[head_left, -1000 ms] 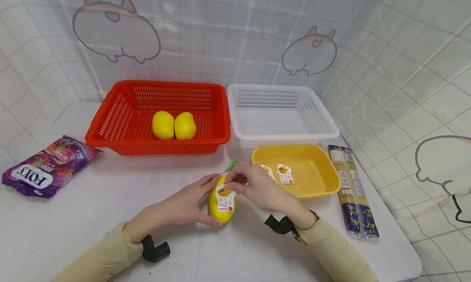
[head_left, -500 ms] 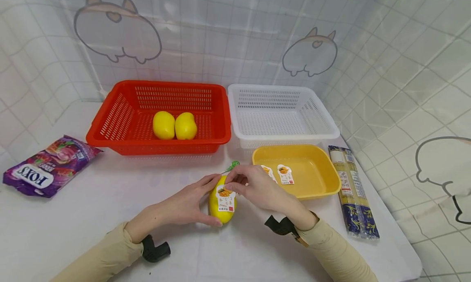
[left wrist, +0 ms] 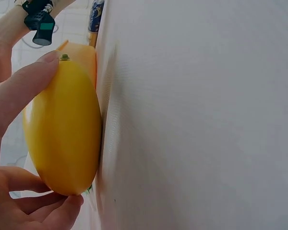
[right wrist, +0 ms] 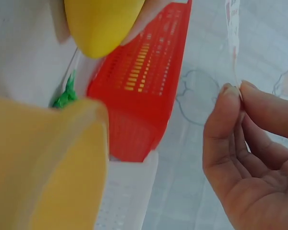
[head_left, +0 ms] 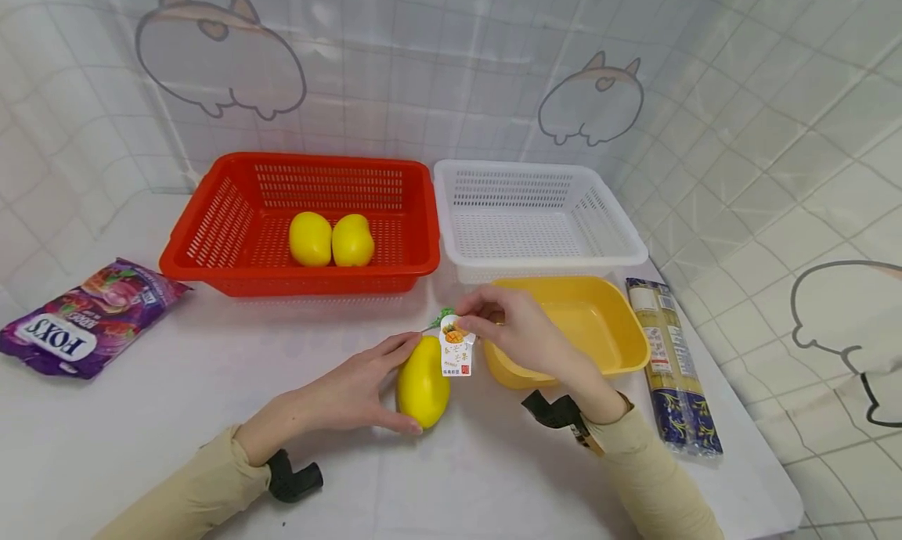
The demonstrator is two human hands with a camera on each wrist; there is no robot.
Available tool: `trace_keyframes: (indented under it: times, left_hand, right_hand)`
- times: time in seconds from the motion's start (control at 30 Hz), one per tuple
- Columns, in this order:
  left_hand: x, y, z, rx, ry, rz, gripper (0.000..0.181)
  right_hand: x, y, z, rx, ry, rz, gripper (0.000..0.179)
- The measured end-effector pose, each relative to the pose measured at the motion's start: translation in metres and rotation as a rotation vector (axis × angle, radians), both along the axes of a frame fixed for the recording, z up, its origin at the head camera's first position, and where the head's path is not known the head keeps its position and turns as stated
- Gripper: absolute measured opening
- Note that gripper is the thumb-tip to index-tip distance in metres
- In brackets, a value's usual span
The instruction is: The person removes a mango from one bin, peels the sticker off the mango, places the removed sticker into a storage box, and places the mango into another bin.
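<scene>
A smooth yellow mango (head_left: 423, 383) lies on the white table in the head view. My left hand (head_left: 355, 387) holds it from the left, thumb at the near end and fingers at the far end. In the left wrist view, the thumb touches the mango (left wrist: 67, 129) beside its small green stem. My right hand (head_left: 524, 333) pinches a white mango label (head_left: 456, 360) by its upper edge, just right of the fruit. The right wrist view shows that label (right wrist: 233, 28) edge-on between thumb and index finger.
Two more mangoes (head_left: 331, 239) sit in a red basket (head_left: 310, 283) at the back. Right of it stand a white basket (head_left: 550, 264) and a yellow tub (head_left: 637, 356). A noodle pack (head_left: 675, 368), a purple FOX'S bag (head_left: 92, 317) and a green bundle (head_left: 442, 317) also lie there.
My right hand has lifted the label off the mango's top and moved right, over the tub's edge. The tub's labels are now hidden. My left hand keeps its hold.
</scene>
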State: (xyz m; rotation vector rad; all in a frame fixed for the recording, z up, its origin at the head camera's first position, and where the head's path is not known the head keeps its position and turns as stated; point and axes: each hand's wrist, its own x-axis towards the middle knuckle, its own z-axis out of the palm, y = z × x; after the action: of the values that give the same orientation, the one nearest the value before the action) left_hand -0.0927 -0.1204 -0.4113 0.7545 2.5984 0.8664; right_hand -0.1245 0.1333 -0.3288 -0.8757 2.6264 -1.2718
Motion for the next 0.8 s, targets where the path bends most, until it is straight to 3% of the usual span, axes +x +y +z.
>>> trace_keyframes:
  times: [0.37, 0.8]
  left_hand:
    - [0.0, 0.0, -0.001, -0.005, -0.005, 0.007, 0.122]
    - [0.001, 0.002, 0.0, -0.01, -0.006, 0.016, 0.123]
  right_hand:
    - [-0.009, 0.017, 0.007, 0.056, 0.005, -0.055, 0.011]
    - [-0.014, 0.032, 0.012, 0.075, 0.067, -0.079, 0.014]
